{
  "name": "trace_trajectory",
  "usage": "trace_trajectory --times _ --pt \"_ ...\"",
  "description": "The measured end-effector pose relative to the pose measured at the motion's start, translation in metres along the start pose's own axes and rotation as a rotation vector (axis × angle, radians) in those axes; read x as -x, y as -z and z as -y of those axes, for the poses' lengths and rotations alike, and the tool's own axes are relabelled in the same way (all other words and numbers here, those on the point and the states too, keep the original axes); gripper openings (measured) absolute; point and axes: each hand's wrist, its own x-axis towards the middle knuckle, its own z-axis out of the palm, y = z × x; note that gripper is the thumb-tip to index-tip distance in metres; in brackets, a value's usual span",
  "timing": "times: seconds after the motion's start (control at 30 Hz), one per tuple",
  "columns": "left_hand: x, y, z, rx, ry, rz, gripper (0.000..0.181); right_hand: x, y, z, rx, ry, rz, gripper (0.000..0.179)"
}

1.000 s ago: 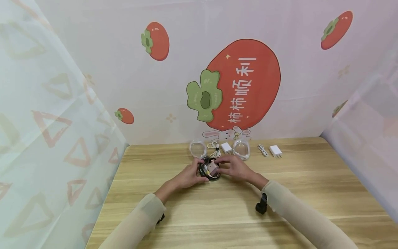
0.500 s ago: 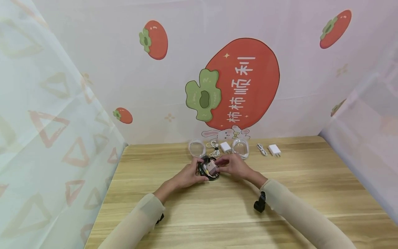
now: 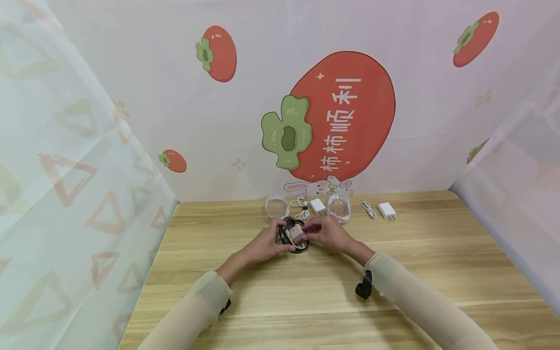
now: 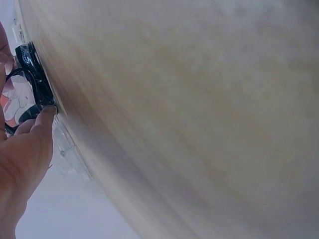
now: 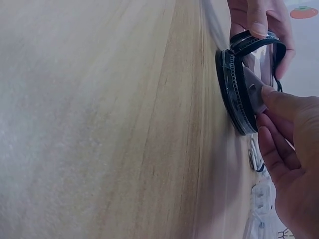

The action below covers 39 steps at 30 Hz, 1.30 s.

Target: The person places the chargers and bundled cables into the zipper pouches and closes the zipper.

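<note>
A small round zip case [image 3: 285, 235] with a black zipper edge and clear walls stands open on the table, in front of a row of cables and plugs. My left hand [image 3: 264, 244] grips its left side, thumb at the near edge and fingers at the far edge. In the right wrist view the zipper teeth show along the case [image 5: 233, 92]. My right hand [image 3: 331, 234] pinches a pinkish-grey charger [image 5: 255, 89] with a port in its face, which sits within the case opening. A light cable [image 3: 301, 246] lies beside the charger, partly hidden.
Behind the hands stand a clear round case [image 3: 277, 208], a white cable with a black tie [image 3: 302, 209], a white charger [image 3: 318, 206] and a second clear case [image 3: 339, 209]. Farther right lie a small white cable bundle [image 3: 369, 210] and another white charger [image 3: 387, 211]. A patterned cloth wall [image 3: 245, 121] rises behind.
Both hands stay almost in place at the zip case. My right fingers have drawn closer together on the charger, which is tilted slightly. The row behind has not moved.
</note>
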Motion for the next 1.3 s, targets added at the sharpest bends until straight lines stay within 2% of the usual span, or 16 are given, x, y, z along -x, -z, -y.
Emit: trace_trajectory --times 0.17,0.47,0.67,0.73,0.83,1.0,1.13,1.3 --pt "0.0 0.001 -0.002 0.006 -0.001 0.0 0.076 0.001 -0.002 -0.003 0.03 0.028 -0.02 0.021" --pt "-0.001 0.0 -0.001 -0.137 -0.035 0.037 0.085 0.006 -0.002 -0.002 0.036 0.052 -0.025 0.023" --pt "0.0 0.001 -0.003 -0.148 -0.045 0.069 0.094 0.009 0.001 -0.008 0.042 0.087 -0.004 0.022" --pt "0.0 0.001 -0.003 -0.155 -0.036 0.074 0.091 0.009 0.0 -0.011 0.04 0.1 -0.009 0.02" --pt "0.001 0.002 -0.002 -0.176 -0.021 0.077 0.077 0.01 0.0 -0.012 0.046 0.095 -0.03 0.018" --pt "0.0 0.004 -0.002 -0.168 -0.073 0.093 0.054 0.013 0.003 -0.008 0.044 0.035 -0.07 0.019" --pt "-0.001 0.003 -0.001 -0.193 -0.121 0.109 0.052 0.014 0.005 -0.003 0.011 -0.027 -0.078 0.024" --pt "-0.004 0.003 -0.002 -0.264 -0.156 0.12 0.052 0.013 0.006 0.0 0.013 -0.055 -0.082 0.031"
